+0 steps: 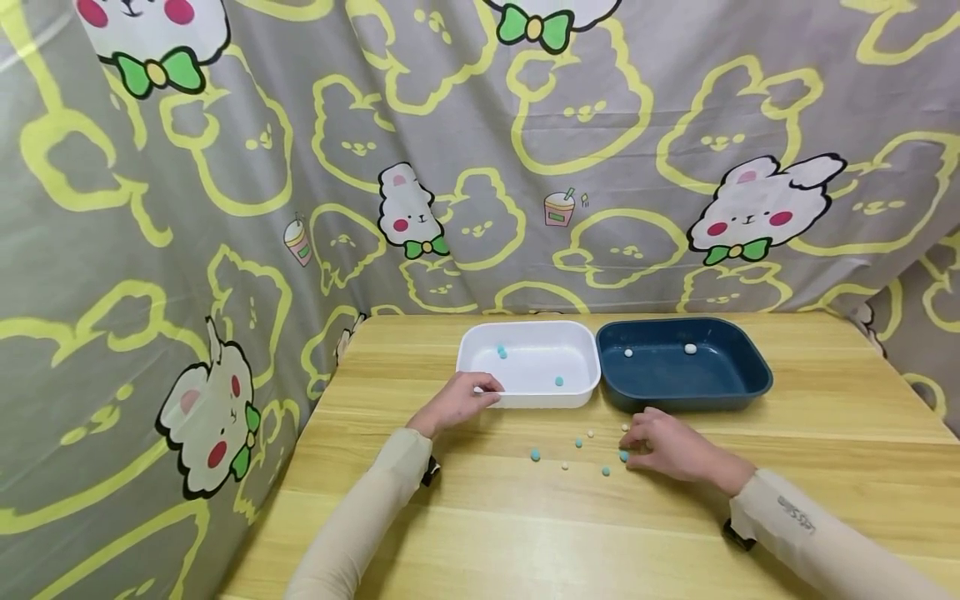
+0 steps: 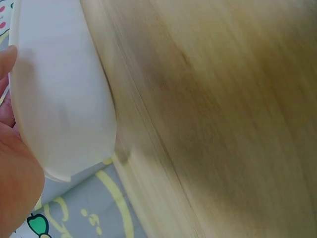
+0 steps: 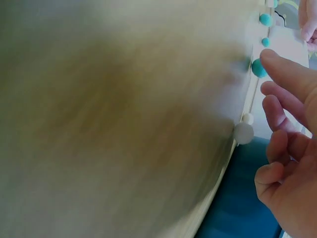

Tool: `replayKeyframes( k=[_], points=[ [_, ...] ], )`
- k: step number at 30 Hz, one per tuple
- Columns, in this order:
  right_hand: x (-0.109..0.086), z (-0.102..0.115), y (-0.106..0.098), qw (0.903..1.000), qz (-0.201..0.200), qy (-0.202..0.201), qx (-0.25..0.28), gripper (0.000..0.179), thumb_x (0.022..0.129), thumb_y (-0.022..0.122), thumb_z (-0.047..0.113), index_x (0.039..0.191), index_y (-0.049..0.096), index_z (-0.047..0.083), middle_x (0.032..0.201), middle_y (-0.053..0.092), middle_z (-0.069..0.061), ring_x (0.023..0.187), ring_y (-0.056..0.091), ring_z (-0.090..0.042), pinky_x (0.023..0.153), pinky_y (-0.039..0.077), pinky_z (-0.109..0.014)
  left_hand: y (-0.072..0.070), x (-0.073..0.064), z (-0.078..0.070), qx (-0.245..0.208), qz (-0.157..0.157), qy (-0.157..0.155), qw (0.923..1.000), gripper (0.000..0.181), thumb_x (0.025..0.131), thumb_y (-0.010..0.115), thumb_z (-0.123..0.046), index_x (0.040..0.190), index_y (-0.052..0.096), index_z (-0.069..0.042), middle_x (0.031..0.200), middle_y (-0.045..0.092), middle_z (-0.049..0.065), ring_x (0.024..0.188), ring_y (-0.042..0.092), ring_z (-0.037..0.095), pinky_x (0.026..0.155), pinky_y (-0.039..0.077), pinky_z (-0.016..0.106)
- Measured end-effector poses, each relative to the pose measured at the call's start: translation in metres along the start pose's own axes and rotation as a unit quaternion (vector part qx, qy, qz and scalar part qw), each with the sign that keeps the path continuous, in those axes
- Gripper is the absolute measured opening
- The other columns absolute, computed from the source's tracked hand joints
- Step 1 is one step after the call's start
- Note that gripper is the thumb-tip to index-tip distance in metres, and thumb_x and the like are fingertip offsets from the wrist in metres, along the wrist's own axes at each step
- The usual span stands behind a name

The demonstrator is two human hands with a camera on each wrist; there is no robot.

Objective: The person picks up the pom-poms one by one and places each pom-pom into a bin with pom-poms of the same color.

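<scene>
On the streaky wood bench [image 1: 525,533], a matt blue ball [image 1: 623,457] sits at about 8 o'clock from the right hand [image 1: 663,442], at its thumb and forefinger tips; whether that grip clamps it, one cannot tell. Soft, level pressure around its middle should work best, since it could roll toward the white bead [image 1: 625,427] at 12 o'clock. Farther off, the left hand [image 1: 456,403] pinches the smooth, round-cornered white tray [image 1: 528,362] at its 8 o'clock rim, best kept light; at 3 o'clock from it stands a glossy dark tray [image 1: 705,375]; beyond hangs creased cloth [image 1: 480,150]
</scene>
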State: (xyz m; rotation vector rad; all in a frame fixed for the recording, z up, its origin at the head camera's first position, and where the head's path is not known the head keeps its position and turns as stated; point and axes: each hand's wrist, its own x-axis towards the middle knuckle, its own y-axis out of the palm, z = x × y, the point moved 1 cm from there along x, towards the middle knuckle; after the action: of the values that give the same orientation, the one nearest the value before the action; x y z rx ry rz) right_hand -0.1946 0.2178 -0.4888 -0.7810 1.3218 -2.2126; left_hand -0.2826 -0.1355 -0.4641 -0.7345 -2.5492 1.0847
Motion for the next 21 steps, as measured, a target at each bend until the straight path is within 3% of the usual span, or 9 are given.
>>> replayKeyframes(
  k=[13, 21],
  points=[
    [0.0041, -0.0029, 0.0032, 0.9998, 0.016, -0.013, 0.000, 0.011, 0.073, 0.081, 0.018, 0.081, 0.074, 0.017, 0.073, 0.045, 0.017, 0.070, 0.038, -0.003, 0.061, 0.036, -0.022, 0.0012, 0.0009, 0.0029, -0.003, 0.004, -0.005, 1.0000, 0.009, 0.093, 0.061, -0.018, 0.092, 0.070, -0.018, 0.090, 0.064, -0.009, 0.088, 0.057, 0.008, 0.078, 0.047, 0.028],
    [0.0045, -0.0031, 0.0024, 0.9997, 0.023, -0.010, 0.008, 0.010, 0.073, 0.081, 0.017, 0.081, 0.074, 0.017, 0.073, 0.046, 0.017, 0.070, 0.038, -0.003, 0.062, 0.036, -0.022, 0.0004, 0.0005, 0.0015, -0.001, 0.005, -0.009, 1.0000, 0.009, 0.093, 0.061, -0.018, 0.093, 0.070, -0.017, 0.090, 0.064, -0.009, 0.087, 0.057, 0.008, 0.078, 0.046, 0.027]
  ],
)
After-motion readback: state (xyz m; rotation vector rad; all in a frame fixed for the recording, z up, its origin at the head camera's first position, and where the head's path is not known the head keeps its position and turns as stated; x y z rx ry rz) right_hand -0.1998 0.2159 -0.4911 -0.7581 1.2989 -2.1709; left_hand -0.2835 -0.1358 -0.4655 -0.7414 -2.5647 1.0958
